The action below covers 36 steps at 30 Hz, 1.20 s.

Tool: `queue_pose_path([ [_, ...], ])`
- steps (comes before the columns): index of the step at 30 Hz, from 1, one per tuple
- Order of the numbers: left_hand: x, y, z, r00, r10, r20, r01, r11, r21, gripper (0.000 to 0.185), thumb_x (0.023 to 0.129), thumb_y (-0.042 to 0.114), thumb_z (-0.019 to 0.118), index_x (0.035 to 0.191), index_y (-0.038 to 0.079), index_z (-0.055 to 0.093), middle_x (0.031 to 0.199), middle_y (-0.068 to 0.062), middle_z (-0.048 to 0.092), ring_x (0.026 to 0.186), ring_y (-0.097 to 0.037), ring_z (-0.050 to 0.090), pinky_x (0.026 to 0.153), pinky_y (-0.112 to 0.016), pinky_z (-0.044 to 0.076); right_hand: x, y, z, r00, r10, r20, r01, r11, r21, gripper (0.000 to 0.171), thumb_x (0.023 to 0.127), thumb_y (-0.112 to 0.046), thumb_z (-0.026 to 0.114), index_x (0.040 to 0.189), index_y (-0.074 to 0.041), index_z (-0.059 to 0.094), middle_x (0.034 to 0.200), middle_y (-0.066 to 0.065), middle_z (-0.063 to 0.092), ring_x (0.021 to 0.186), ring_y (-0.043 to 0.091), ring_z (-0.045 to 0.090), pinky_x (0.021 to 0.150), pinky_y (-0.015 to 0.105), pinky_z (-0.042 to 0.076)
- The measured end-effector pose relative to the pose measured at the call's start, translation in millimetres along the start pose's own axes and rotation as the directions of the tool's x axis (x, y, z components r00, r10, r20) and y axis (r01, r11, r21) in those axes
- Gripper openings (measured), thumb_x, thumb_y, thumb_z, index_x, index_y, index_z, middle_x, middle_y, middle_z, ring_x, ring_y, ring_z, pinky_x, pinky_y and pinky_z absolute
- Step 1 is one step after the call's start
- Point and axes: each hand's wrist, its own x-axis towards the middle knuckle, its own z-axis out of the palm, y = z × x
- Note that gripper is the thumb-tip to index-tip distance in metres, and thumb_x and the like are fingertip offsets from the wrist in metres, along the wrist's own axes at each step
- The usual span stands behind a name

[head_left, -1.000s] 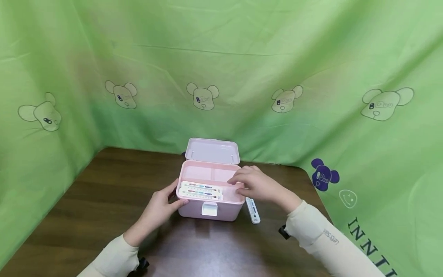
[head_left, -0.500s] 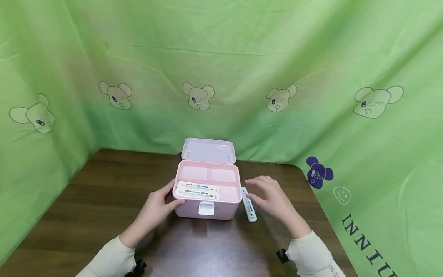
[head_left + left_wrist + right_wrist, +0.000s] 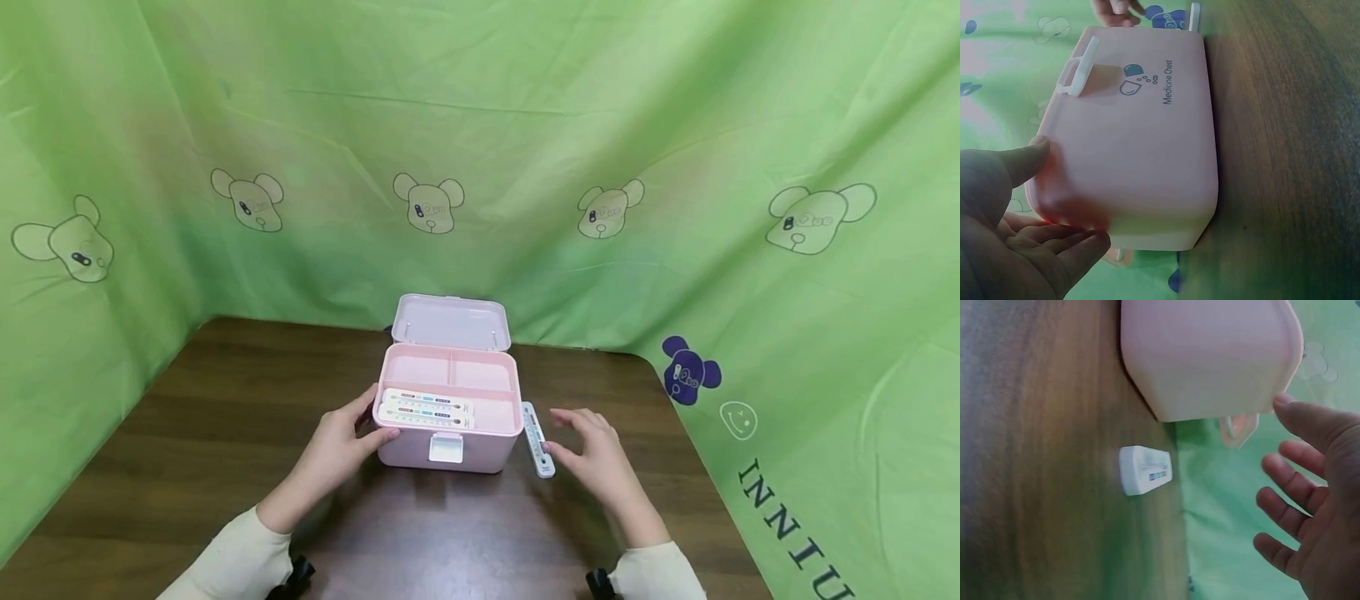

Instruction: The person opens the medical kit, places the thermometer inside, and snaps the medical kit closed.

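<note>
A pink medicine chest (image 3: 448, 417) stands at the centre of the head view, on a dark wooden table (image 3: 225, 433), with its lid (image 3: 450, 322) hinged back and upright. The lettering "Medicine Chest" shows on the front wall in the left wrist view. Inside, two white thermometers (image 3: 426, 410) lie side by side across the near compartment, hard against its left wall. The two far compartments show only pink floor. A white latch (image 3: 445, 447) hangs at the front edge.

The left hand (image 3: 341, 446) holds the chest's left front corner: the thumb lies on the front wall near the rim and the fingers wrap the left side, pressed together, as the left wrist view confirms.

A third white thermometer (image 3: 537, 438) lies on the table just beside the chest's right wall, roughly parallel to it, with a narrow gap between.

The right hand (image 3: 592, 454) hovers just right of that thermometer, fingers spread and slightly bent, holding nothing; the fingertips are close to it, but contact cannot be confirmed.

Bare tabletop extends left of the chest, in front of it, and right towards the rounded table corner. A green cloth printed with bears (image 3: 525, 125) closes the table's far side, left and right.
</note>
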Motion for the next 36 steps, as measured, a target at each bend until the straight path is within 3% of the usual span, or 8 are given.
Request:
queue_pose_path([
  [6,-0.6,2.3,-0.8,1.000,0.001,0.004,-0.001,1.000,-0.001,0.085,0.088,0.029,0.083,0.154,-0.002,0.040,0.151,-0.019,0.051,0.133,-0.030,0.057,0.104,-0.045,0.053,-8.9,7.4,10.9,0.993,0.109,0.046,-0.110,0.994,0.026,0.055,0.080,-0.019,0.089,0.129,-0.005,0.069,0.115,0.009,0.071,0.115,0.033,0.060,0.102,0.056,0.043],
  [11,-2.3,3.0,-2.0,1.000,0.002,0.003,-0.002,1.000,0.006,0.084,0.089,0.028,0.083,0.154,-0.003,0.040,0.151,-0.020,0.051,0.134,-0.031,0.057,0.104,-0.044,0.052,-12.9,11.1,21.5,0.968,0.236,0.089,-0.239,0.971,0.025,0.061,0.080,-0.026,0.089,0.133,-0.007,0.066,0.117,0.009,0.070,0.120,0.034,0.057,0.106,0.058,0.040],
  [18,-2.1,3.5,-1.3,1.000,0.011,0.012,-0.011,1.000,0.014,0.084,0.090,0.029,0.081,0.154,-0.004,0.039,0.151,-0.021,0.051,0.133,-0.033,0.057,0.104,-0.044,0.053,-20.8,14.6,31.8,0.922,0.371,0.114,-0.374,0.927,0.005,0.072,0.073,-0.034,0.093,0.132,-0.003,0.066,0.105,0.003,0.071,0.103,0.026,0.061,0.095,0.050,0.045],
  [27,-0.9,2.8,-1.4,1.000,0.013,0.009,-0.013,1.000,0.014,0.084,0.090,0.029,0.082,0.154,-0.005,0.039,0.151,-0.021,0.050,0.133,-0.032,0.057,0.104,-0.044,0.053,-22.5,11.4,45.1,0.919,0.382,0.102,-0.366,0.919,-0.145,0.073,0.067,-0.044,0.094,0.127,-0.010,0.070,0.097,-0.002,0.067,0.095,0.022,0.057,0.084,0.049,0.035],
  [36,-1.1,3.2,-1.9,1.000,0.004,0.009,-0.004,1.000,0.010,0.085,0.089,0.029,0.082,0.154,-0.005,0.039,0.151,-0.021,0.050,0.133,-0.034,0.057,0.104,-0.047,0.052,-20.2,7.3,51.2,0.899,0.437,0.033,-0.428,0.892,-0.148,0.045,0.072,-0.038,0.092,0.103,-0.011,0.074,0.083,-0.005,0.065,0.086,0.022,0.059,0.084,0.050,0.035],
])
